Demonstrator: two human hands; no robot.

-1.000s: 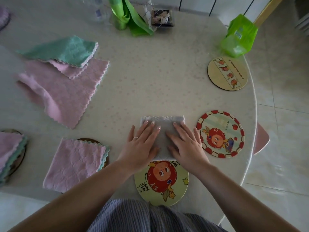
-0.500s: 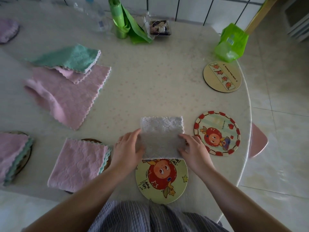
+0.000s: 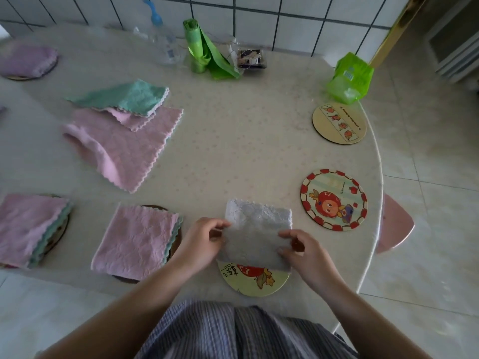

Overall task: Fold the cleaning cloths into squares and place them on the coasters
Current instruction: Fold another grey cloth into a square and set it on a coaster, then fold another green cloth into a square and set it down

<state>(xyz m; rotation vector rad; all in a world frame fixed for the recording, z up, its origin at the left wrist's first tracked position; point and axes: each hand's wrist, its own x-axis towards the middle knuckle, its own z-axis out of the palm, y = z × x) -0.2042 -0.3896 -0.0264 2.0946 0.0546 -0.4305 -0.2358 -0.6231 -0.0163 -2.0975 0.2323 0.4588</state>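
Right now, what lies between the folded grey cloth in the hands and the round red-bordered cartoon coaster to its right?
Nothing: in the head view only bare speckled tabletop separates the folded grey cloth from the red-bordered coaster.

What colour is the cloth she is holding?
Pale grey, with a scalloped edge; the cloth shows in the head view.

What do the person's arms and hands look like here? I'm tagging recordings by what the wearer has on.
Both forearms are bare, with no sleeves reaching them. The left hand and right hand wear no gloves. No ring or watch can be made out in this picture. A blue-grey striped garment covers the body below.
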